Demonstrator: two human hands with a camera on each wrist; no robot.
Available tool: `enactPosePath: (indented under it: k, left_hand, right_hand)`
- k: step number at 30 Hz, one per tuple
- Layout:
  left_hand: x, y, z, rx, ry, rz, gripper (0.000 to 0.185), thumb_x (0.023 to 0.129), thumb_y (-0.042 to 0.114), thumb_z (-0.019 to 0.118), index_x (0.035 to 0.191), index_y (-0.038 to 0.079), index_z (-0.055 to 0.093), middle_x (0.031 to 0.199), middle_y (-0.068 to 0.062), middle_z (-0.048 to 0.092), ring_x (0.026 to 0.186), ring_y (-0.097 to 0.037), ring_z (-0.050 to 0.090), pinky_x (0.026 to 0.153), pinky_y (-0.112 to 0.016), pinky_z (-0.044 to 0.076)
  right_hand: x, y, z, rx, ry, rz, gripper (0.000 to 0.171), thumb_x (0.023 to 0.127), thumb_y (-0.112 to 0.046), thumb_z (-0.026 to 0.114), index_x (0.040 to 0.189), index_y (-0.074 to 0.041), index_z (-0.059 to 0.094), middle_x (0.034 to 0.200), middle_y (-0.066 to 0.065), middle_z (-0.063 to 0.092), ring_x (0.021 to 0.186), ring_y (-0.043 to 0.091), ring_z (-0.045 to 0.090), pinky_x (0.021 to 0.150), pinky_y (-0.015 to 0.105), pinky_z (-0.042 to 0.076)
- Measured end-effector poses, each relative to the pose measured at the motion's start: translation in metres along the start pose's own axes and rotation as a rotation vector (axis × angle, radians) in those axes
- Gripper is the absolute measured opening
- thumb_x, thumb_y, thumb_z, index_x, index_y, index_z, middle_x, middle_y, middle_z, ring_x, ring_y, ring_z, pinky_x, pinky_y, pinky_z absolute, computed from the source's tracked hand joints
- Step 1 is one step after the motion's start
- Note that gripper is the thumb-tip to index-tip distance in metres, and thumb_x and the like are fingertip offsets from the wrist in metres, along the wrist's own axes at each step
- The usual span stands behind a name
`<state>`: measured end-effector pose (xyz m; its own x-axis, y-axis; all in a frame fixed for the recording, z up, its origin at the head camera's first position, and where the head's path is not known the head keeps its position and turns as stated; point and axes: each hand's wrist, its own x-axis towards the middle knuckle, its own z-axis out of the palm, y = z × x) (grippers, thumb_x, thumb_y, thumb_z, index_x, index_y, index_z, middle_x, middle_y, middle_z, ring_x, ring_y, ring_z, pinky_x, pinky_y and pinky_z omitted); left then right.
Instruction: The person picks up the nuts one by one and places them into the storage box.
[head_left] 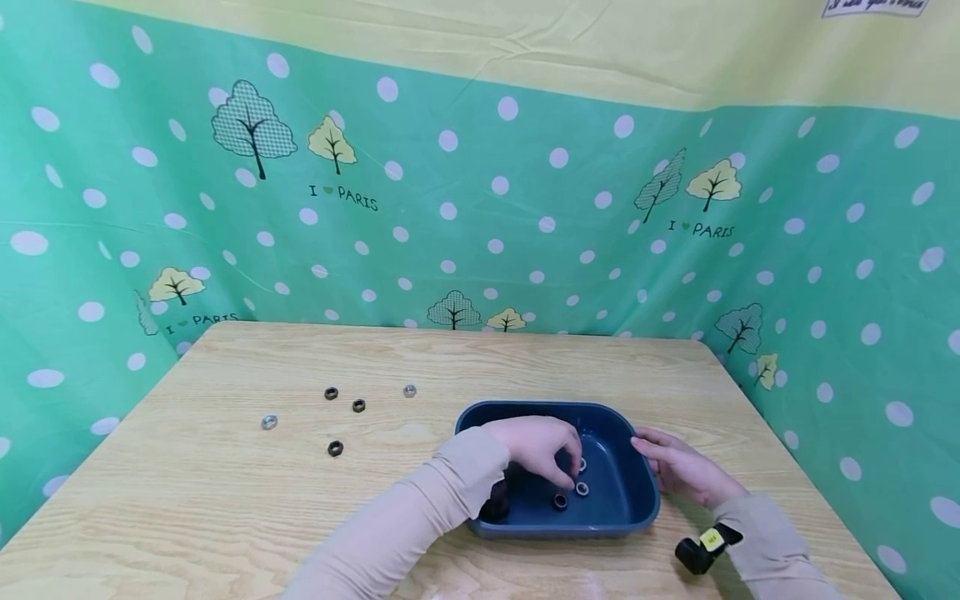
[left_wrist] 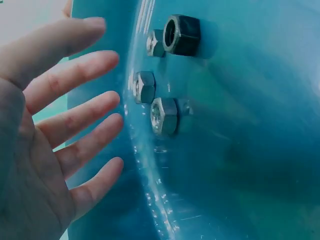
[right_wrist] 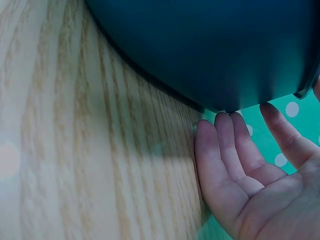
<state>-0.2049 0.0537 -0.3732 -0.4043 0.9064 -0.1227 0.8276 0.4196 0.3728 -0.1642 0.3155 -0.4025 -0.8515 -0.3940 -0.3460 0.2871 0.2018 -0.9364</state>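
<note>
Blue bin [head_left: 570, 530] near desk's [head_left: 150, 517] front edge, right hand [head_left: 688, 472] gripping its right end. Left hand [head_left: 536, 446] above it, fingers spread. Left wrist view: four nuts [left_wrist: 164, 116] inside; head view, three.

Head view: left hand [head_left: 536, 443] and left sleeve [head_left: 423, 512] hide part of the blue tray's [head_left: 566, 531] left interior; a dark object [head_left: 495, 504] beneath that cuff is partly covered, its outline unclear. Both the left sleeve and right sleeve [head_left: 776, 550] run off the near edge, and print on the yellow tag [head_left: 712, 540] is too small to read. Right wrist view: right hand's [right_wrist: 265, 187] thumb mostly out of frame.
</note>
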Motion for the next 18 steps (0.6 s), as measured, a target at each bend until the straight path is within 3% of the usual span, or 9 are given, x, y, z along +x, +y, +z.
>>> enactPosePath:
  k: [5,12,18]
  left_hand:
    - [0.001,-0.002,-0.002,-0.014,0.050,-0.035,0.019,0.089,0.029,0.064,0.105,0.019,0.069,0.106,0.007,0.062,0.090,-0.002,0.053,0.081,-0.013,0.044]
    - [-0.006,-0.005,-0.008,-0.114,0.114,-0.077,0.029,0.091,0.030,0.061,0.117,0.016,0.065,0.119,0.003,0.061,0.101,-0.005,0.055,0.088,-0.017,0.045]
    - [-0.010,-0.007,-0.013,-0.187,0.157,-0.096,0.030,0.093,0.030,0.058,0.119,0.015,0.063,0.119,0.001,0.061,0.103,-0.008,0.056,0.089,-0.019,0.046]
  right_hand:
    - [0.000,0.001,0.000,-0.006,0.001,0.002,0.068,0.101,-0.033,0.041,0.143,0.011,0.011,0.111,-0.005,0.066,0.097,0.010,0.065,0.086,0.037,0.051]
    - [0.000,0.001,0.001,-0.002,-0.003,-0.002,0.070,0.101,-0.033,0.041,0.143,0.012,0.008,0.108,-0.007,0.066,0.095,0.009,0.065,0.085,0.036,0.052]
    - [0.000,0.001,0.001,-0.005,0.013,0.001,0.071,0.101,-0.033,0.041,0.143,0.012,0.006,0.107,-0.008,0.065,0.094,0.008,0.064,0.085,0.035,0.052]
